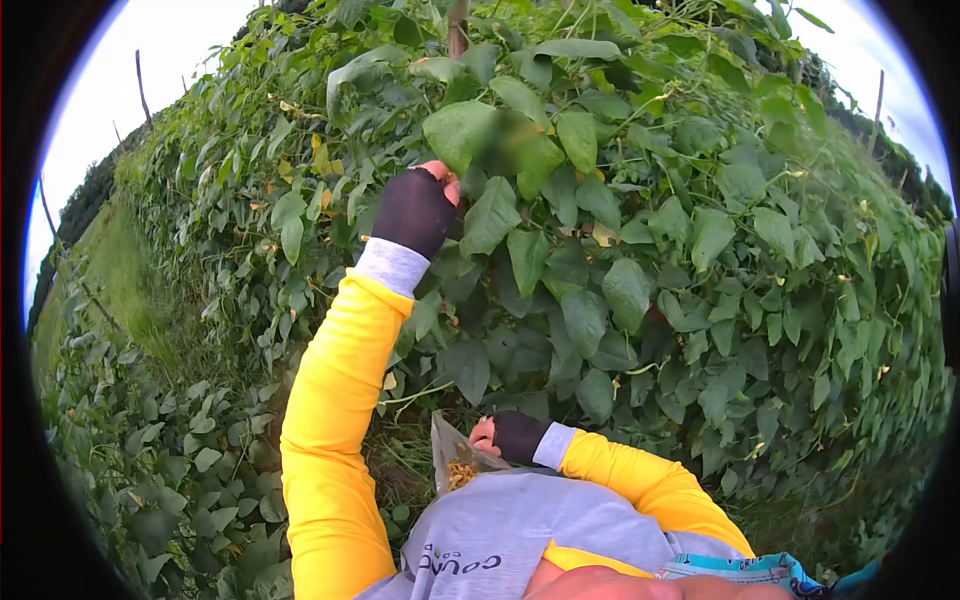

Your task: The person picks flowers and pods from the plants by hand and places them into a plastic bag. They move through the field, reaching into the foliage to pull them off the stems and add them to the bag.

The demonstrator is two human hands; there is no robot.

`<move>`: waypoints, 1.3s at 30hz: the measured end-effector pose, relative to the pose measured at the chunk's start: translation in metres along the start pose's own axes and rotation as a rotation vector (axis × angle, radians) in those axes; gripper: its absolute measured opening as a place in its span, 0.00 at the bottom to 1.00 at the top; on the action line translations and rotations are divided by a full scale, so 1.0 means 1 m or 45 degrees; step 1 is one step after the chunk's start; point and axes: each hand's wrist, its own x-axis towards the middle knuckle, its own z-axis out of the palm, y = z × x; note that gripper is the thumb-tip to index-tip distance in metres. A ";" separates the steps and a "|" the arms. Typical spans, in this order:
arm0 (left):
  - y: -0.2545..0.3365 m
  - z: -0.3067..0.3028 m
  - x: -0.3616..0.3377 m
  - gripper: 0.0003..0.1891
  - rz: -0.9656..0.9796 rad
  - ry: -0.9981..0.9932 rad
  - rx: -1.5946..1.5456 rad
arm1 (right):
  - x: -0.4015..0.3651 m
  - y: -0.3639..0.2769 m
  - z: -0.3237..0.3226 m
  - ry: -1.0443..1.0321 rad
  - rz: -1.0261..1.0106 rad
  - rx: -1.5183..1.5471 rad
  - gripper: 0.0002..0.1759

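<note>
My left hand [415, 208], in a dark fingerless glove, reaches up into the climbing vine. Its fingers are curled in beside a broad green leaf [460, 133]; what they pinch, if anything, is hidden. Low in front of my body, my right hand [515, 437], also in a dark fingerless glove, is closed at the upper edge of a clear plastic bag [443, 440]. Small yellow pieces [461, 474], possibly blossoms, lie inside the bag. A blurred patch covers some leaves right of my left hand.
A dense wall of leafy vines [640, 290] stands in front of me, with small pale blossoms and a few yellowed leaves. A wooden post [458, 30] rises at the top. Thin poles [142, 88] stand at the left, and low leafy plants [170, 490] grow at lower left.
</note>
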 end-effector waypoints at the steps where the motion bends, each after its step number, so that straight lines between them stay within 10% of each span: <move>1: 0.001 -0.003 -0.001 0.08 0.017 0.011 0.035 | -0.002 0.006 0.001 0.003 -0.042 0.018 0.12; 11: 0.025 -0.045 -0.035 0.08 -0.194 0.125 -0.277 | -0.003 -0.013 -0.078 -0.143 -0.302 0.280 0.15; 15: 0.046 -0.062 -0.103 0.08 -0.512 -0.470 -0.689 | -0.016 -0.087 -0.200 -0.034 -0.338 0.275 0.13; 23: -0.065 0.057 -0.338 0.11 -0.278 -1.445 -0.255 | 0.027 -0.178 -0.379 1.029 -0.399 0.163 0.15; 27: -0.106 0.075 -0.388 0.16 -0.243 -1.541 0.134 | 0.105 -0.192 -0.476 1.409 -0.571 0.160 0.10; 32: -0.161 0.057 -0.421 0.17 -0.437 -1.531 0.000 | 0.219 -0.184 -0.563 1.728 -0.332 0.213 0.38; 33: -0.167 0.046 -0.416 0.16 -0.460 -1.508 -0.058 | 0.247 -0.168 -0.589 1.948 -0.565 -0.262 0.45; 35: -0.180 0.028 -0.409 0.15 -0.500 -1.447 -0.167 | 0.282 -0.181 -0.585 2.537 -0.245 -0.719 0.48; 39: -0.205 -0.002 -0.398 0.14 -0.547 -1.251 -0.380 | 0.293 -0.207 -0.584 2.373 -0.033 -0.447 0.41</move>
